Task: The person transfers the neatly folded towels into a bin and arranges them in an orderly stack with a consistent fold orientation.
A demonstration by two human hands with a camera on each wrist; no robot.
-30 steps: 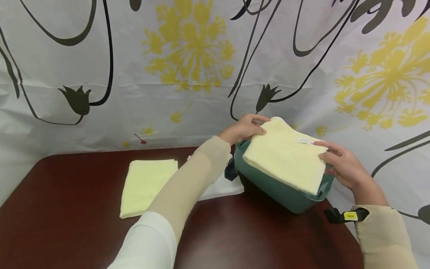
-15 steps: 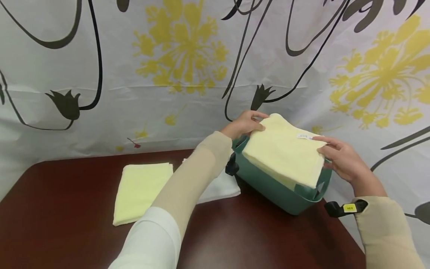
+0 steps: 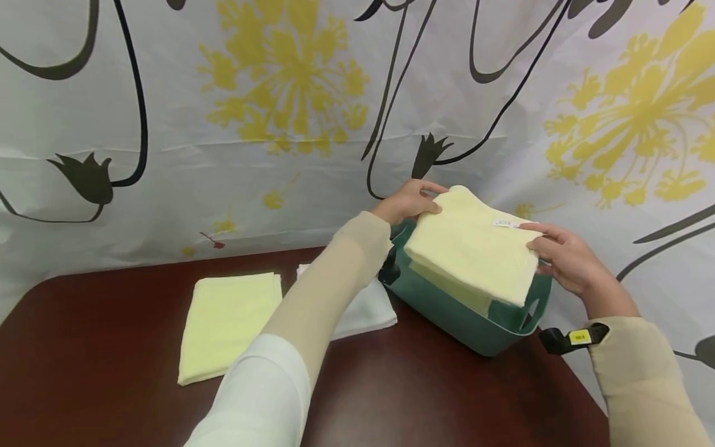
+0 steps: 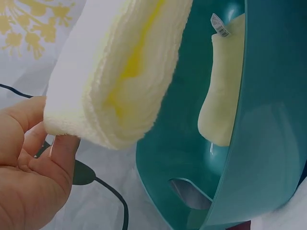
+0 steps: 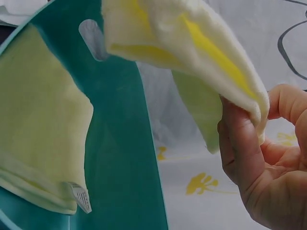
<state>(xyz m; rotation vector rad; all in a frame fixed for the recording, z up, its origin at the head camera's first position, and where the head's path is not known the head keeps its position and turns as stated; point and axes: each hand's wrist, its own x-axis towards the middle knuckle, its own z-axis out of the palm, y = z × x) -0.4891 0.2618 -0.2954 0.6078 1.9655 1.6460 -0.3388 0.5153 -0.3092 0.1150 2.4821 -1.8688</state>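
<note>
Both hands hold a folded pale yellow towel (image 3: pixel 472 242) over a teal basket (image 3: pixel 475 329). My left hand (image 3: pixel 406 203) pinches its far left corner, thumb on top. At its right edge, beside a small white tag, my right hand (image 3: pixel 564 254) pinches it between thumb and fingers. The wrist views show the towel's thick folded layers hanging above the basket's opening. Inside the basket lies another pale yellow towel (image 4: pixel 223 91) with a white tag (image 5: pixel 80 197), partly hidden in the head view by the held one.
A folded yellow towel (image 3: pixel 229 323) lies on the dark red-brown table (image 3: pixel 100 347) at the left. Between it and the basket is a folded white towel (image 3: pixel 368 310), partly covered by my left arm. A patterned cloth (image 3: pixel 184 124) hangs behind the table.
The held towel has risen slightly relative to the basket, showing more of the towel inside. Both hands keep their grip. The head view has turned a little to the right.
</note>
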